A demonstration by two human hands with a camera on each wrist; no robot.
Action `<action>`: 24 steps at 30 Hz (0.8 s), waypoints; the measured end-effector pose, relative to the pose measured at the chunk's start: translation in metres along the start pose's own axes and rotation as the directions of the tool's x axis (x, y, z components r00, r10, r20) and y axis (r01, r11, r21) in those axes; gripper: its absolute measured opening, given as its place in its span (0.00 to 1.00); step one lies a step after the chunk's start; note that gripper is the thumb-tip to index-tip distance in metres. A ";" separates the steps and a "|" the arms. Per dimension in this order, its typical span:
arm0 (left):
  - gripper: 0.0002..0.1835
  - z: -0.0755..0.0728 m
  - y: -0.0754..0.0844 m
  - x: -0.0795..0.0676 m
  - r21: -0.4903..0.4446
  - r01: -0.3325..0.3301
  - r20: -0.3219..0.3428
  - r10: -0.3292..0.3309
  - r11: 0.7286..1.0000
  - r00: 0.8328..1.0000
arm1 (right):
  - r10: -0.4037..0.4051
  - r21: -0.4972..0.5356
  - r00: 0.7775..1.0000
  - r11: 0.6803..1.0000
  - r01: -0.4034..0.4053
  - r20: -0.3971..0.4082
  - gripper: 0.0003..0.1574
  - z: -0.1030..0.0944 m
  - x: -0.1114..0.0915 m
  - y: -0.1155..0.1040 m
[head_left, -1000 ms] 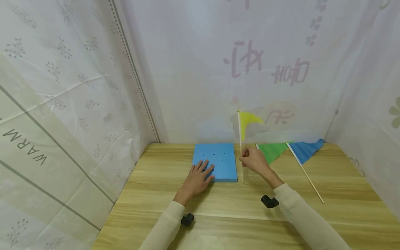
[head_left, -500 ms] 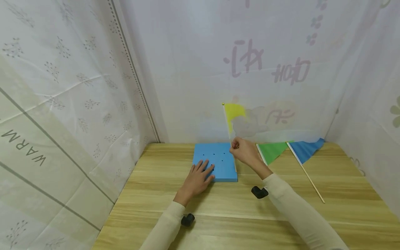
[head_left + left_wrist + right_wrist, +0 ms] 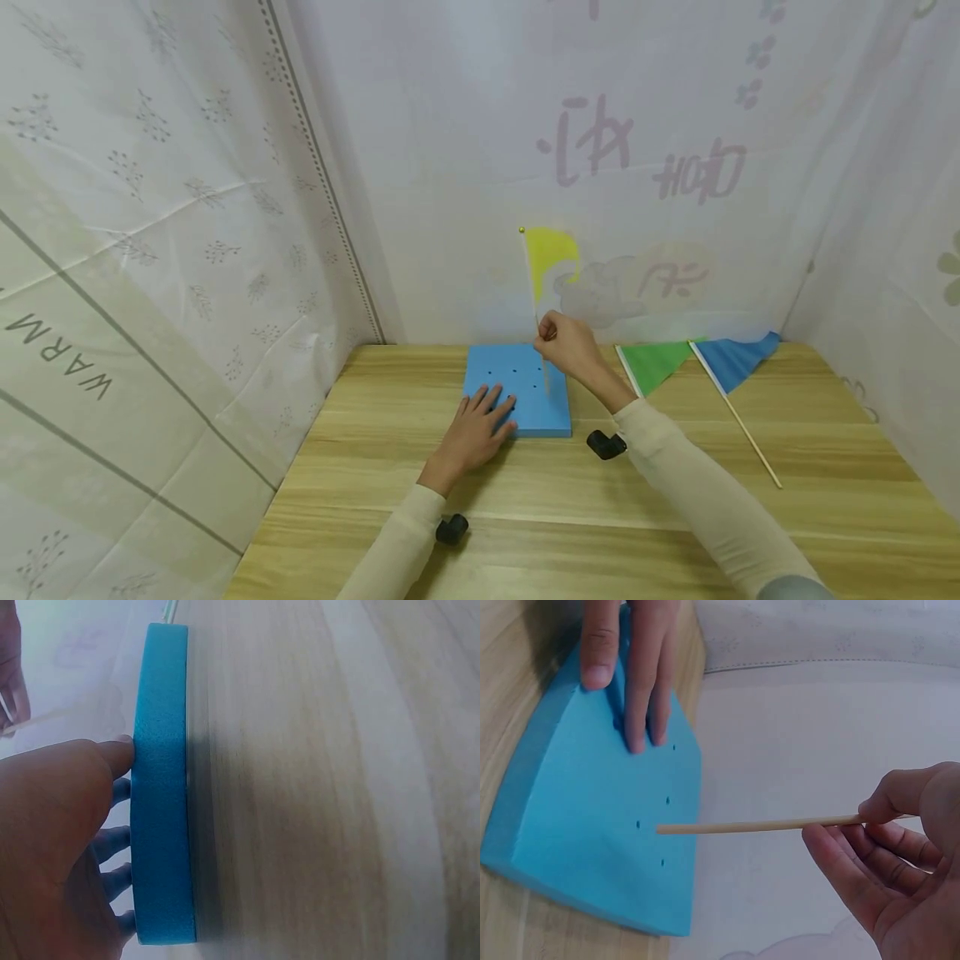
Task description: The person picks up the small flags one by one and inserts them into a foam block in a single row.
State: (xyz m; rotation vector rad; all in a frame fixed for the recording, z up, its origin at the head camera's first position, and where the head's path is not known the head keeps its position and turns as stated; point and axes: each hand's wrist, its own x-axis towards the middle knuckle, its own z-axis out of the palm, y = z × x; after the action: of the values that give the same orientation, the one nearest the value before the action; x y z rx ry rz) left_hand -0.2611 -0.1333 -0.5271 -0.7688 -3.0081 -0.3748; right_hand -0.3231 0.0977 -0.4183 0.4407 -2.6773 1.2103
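Note:
A flat blue foam block [image 3: 553, 414] with several small holes lies on the table. My left hand [image 3: 474, 429] rests on its near left part with fingers spread; the left wrist view shows the thumb and fingertips along the top of the block [image 3: 161, 795]. Between thumb and index finger, my right hand [image 3: 572, 346] pinches the wooden stick of a yellow flag [image 3: 551, 250], held nearly upright over the block's right side. In the right wrist view the lower end of the stick [image 3: 742, 827] points at the block, close to its holes.
Right of the block, a green pennant flag [image 3: 654, 364] and a blue pennant flag [image 3: 737, 358] lie on the wooden table [image 3: 540, 533]. Patterned curtains [image 3: 465, 167] hang behind the table and at both sides.
My right hand has carried the yellow flag left and upward, from beside the block to over its right side. My left hand has stayed in place on the block.

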 end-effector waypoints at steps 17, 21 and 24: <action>0.31 0.000 0.000 0.000 -0.044 0.016 0.017 -0.015 0.999 1.000 | -0.023 0.012 0.999 1.000 0.023 -0.034 0.05 0.023 0.027 -0.016; 0.31 0.000 0.000 0.000 -0.046 0.014 0.013 -0.013 0.999 1.000 | -0.025 0.007 0.999 1.000 0.025 -0.026 0.04 0.031 0.035 -0.021; 0.31 0.000 0.001 0.000 -0.054 0.012 0.009 -0.011 0.998 1.000 | -0.027 0.009 0.999 1.000 0.027 -0.017 0.05 0.037 0.039 -0.026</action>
State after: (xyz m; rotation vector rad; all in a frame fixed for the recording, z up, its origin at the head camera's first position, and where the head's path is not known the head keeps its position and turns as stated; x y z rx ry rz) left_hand -0.2609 -0.1327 -0.5266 -0.7592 -3.0237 -0.4559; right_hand -0.3528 0.0458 -0.4132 0.4649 -2.6440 1.2139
